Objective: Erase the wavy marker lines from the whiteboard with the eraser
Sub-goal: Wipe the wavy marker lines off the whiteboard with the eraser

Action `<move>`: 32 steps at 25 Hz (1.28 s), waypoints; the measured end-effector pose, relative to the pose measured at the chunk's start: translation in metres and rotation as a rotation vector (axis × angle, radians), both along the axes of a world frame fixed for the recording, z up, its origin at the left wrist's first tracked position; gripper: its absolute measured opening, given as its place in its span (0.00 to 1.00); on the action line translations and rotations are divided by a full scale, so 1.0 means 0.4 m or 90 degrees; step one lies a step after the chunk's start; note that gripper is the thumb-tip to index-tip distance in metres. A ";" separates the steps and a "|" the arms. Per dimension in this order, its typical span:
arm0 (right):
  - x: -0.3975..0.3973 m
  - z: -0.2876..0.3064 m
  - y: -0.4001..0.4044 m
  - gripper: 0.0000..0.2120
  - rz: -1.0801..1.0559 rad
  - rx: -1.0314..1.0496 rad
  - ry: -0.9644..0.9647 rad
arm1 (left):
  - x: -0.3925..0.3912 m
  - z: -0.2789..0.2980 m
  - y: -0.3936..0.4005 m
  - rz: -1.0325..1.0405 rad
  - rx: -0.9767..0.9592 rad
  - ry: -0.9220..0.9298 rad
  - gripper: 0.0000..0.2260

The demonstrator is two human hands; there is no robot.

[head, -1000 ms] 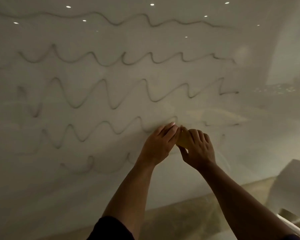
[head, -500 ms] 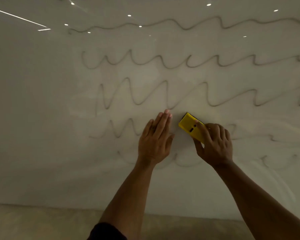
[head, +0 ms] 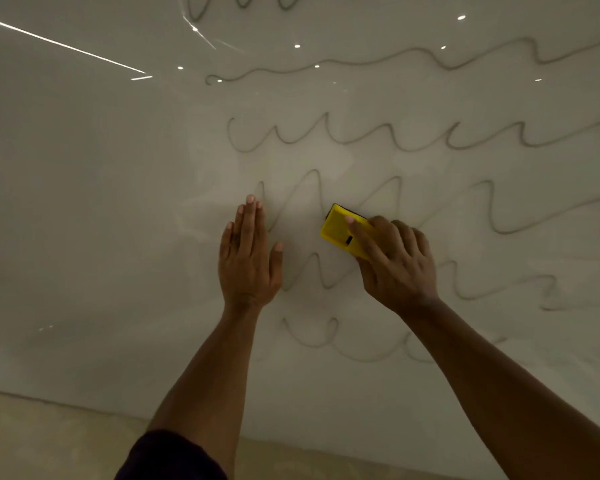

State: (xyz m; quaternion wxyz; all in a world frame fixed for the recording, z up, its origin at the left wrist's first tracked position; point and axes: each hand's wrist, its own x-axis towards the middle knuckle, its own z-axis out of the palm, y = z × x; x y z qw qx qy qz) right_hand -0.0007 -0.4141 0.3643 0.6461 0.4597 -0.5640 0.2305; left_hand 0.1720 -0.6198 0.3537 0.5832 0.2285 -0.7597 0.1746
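Note:
A glossy whiteboard (head: 94,209) fills the view, with several dark wavy marker lines (head: 388,140) stacked across its right half. My right hand (head: 395,265) presses a yellow eraser (head: 340,230) against the board, on the third wavy line from the top of the full rows. My fingers cover the eraser's lower right end. My left hand (head: 248,254) lies flat on the board with fingers together, just left of the lines' left ends, holding nothing.
The board's lower edge (head: 66,401) meets a beige floor below. Ceiling lights reflect as bright dots and streaks (head: 63,46) on the upper board. The board's left half bears no lines.
The view has swung left and the lines now sit to the right. The eraser, hidden between both hands a second ago, is in plain sight, and my left hand has moved apart from my right.

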 end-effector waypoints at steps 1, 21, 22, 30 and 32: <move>0.008 0.015 -0.017 0.25 -0.002 -0.002 0.005 | 0.004 0.007 -0.018 0.000 0.001 0.004 0.29; 0.167 0.102 -0.239 0.27 -0.099 0.169 0.159 | 0.041 0.033 -0.242 -0.078 -0.092 -0.010 0.28; 0.163 0.134 -0.243 0.28 -0.106 0.138 0.124 | 0.039 0.034 -0.247 -0.083 -0.096 -0.012 0.28; 0.184 0.097 -0.274 0.26 -0.043 0.159 0.140 | 0.041 0.038 -0.252 -0.129 -0.084 0.006 0.28; 0.176 0.078 -0.253 0.25 -0.058 0.224 0.209 | 0.044 0.040 -0.251 -0.130 -0.080 0.005 0.28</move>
